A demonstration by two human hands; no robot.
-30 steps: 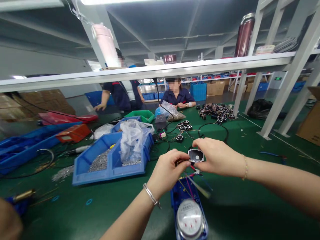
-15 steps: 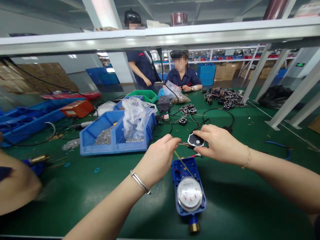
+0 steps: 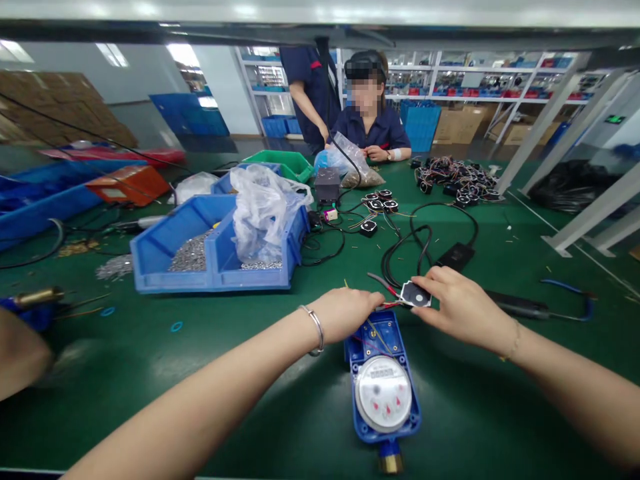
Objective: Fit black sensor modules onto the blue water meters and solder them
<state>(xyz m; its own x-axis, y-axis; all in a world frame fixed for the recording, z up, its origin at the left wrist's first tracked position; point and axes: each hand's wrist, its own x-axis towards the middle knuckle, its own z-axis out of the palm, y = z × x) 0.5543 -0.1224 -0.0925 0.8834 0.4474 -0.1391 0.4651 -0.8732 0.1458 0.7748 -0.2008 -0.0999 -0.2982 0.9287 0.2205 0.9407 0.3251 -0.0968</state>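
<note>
A blue water meter (image 3: 383,390) with a white dial lies on the green table in front of me, its brass fitting pointing toward me. My right hand (image 3: 460,310) pinches a small black-and-white octagonal module (image 3: 415,294) just beyond the meter's open far end. My left hand (image 3: 345,312) is closed on thin coloured wires (image 3: 387,305) that run from the module to the meter. Both hands hover low over the meter's top compartment.
Blue bins (image 3: 215,250) of small metal parts and a plastic bag (image 3: 263,203) stand to the left. Black cables and an adapter (image 3: 456,255) lie behind my hands. More modules (image 3: 457,180) are piled far right. Two people (image 3: 370,110) are across the table. A shelf rail spans overhead.
My head has tipped down, so the shelf rail rose in view. Both hands dropped toward the meter's open end, carrying the module and wires lower and slightly right.
</note>
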